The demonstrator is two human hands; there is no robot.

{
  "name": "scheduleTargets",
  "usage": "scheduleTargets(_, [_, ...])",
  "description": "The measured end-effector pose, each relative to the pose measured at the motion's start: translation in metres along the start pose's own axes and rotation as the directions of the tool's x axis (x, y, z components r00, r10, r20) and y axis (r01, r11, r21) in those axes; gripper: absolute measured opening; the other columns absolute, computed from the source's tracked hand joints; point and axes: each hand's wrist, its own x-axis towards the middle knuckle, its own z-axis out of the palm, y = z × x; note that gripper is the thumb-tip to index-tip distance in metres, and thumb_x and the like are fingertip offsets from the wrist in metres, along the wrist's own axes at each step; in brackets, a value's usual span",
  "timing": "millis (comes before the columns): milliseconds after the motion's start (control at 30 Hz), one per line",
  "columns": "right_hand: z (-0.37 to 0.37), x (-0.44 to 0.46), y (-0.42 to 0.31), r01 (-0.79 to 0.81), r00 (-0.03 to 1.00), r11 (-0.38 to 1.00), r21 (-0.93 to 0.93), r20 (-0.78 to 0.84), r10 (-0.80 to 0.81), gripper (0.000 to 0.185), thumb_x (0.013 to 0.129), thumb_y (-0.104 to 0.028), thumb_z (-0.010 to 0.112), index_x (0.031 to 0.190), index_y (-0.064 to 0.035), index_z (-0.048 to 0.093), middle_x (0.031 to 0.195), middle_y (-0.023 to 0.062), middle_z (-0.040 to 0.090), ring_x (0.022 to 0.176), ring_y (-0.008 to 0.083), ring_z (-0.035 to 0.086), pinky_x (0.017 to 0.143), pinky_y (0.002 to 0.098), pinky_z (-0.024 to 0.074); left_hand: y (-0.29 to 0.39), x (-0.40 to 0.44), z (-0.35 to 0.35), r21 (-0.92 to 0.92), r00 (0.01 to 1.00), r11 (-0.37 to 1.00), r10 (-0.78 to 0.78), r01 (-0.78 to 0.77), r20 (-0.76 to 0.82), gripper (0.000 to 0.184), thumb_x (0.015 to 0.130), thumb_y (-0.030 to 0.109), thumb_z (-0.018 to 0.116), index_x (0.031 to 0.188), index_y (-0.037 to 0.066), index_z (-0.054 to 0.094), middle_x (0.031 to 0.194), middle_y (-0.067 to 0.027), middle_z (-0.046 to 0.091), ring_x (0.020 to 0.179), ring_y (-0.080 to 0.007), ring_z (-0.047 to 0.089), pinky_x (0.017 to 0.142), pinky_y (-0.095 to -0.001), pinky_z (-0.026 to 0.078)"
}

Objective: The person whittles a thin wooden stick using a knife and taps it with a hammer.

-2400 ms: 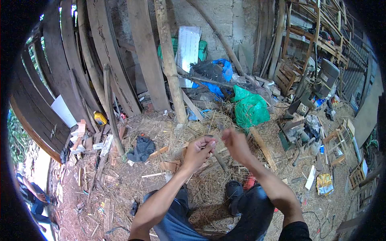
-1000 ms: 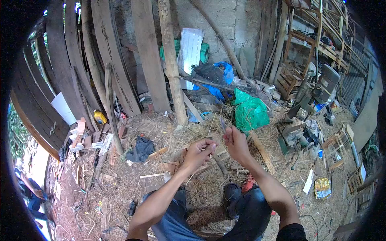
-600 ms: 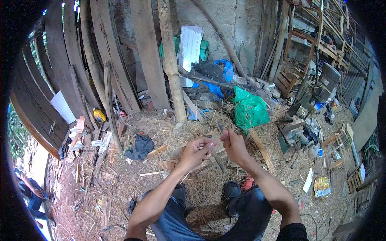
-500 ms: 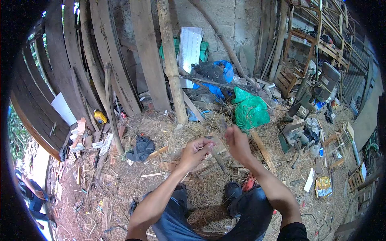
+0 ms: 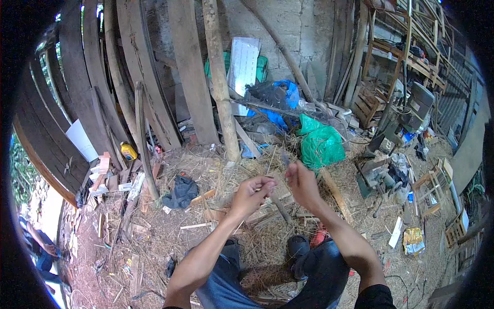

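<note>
Both of my hands are raised close together over the straw-covered ground, in the middle of the head view. My left hand point(image 5: 253, 195) is closed in a pinch, thumb against the fingers. A small thin sliver shows near its fingertips, too small to name. To its right and slightly higher, my right hand point(image 5: 302, 184) is closed too, knuckles up. A thin greyish, blurred piece point(image 5: 285, 157) sticks up from its fingertips; its kind is unclear. The hands are a short gap apart, not touching.
Straw and wood scraps litter the ground point(image 5: 206, 247). Beyond my hands lie a green plastic bag point(image 5: 323, 147) and a black cloth or bag point(image 5: 181, 192). A wooden post point(image 5: 221, 87) stands ahead. Machinery point(image 5: 383, 172) is at right; another person point(image 5: 43, 247) is at far left.
My left hand has turned slightly, and the dark bit at its fingertips now looks thinner. My right hand has shifted very little, its fingers still closed.
</note>
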Motion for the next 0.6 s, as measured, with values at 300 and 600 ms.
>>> scheduleTargets(300, [0.003, -0.002, 0.02, 0.083, 0.996, 0.995, -0.047, -0.013, -0.084, 0.013, 0.079, 0.004, 0.049, 0.092, 0.0003, 0.05, 0.081, 0.0217, 0.062, 0.076, 0.0401, 0.062, 0.064, 0.0438, 0.0486, 0.004, -0.004, -0.001, 0.035, 0.998, 0.999, 0.02, -0.022, 0.057, 0.019, 0.092, 0.022, 0.057, 0.102, 0.007, 0.063, 0.069, 0.0058, 0.049, 0.048, 0.0004, 0.033, 0.04, -0.0161, 0.025])
scheduleTargets(600, [0.013, -0.006, 0.014, -0.057, 0.998, 0.997, -0.051, 0.006, 0.058, 0.016, 0.095, -0.011, 0.041, 0.089, 0.0014, 0.048, 0.072, 0.0202, 0.061, 0.067, 0.0421, 0.06, 0.059, 0.0465, 0.0467, -0.004, -0.002, -0.007, -0.02, 0.994, 0.996, -0.089, 0.091, 0.066, 0.019, 0.093, 0.023, 0.055, 0.101, 0.007, 0.062, 0.068, 0.0062, 0.047, 0.046, 0.0003, 0.032, 0.039, -0.0161, 0.023])
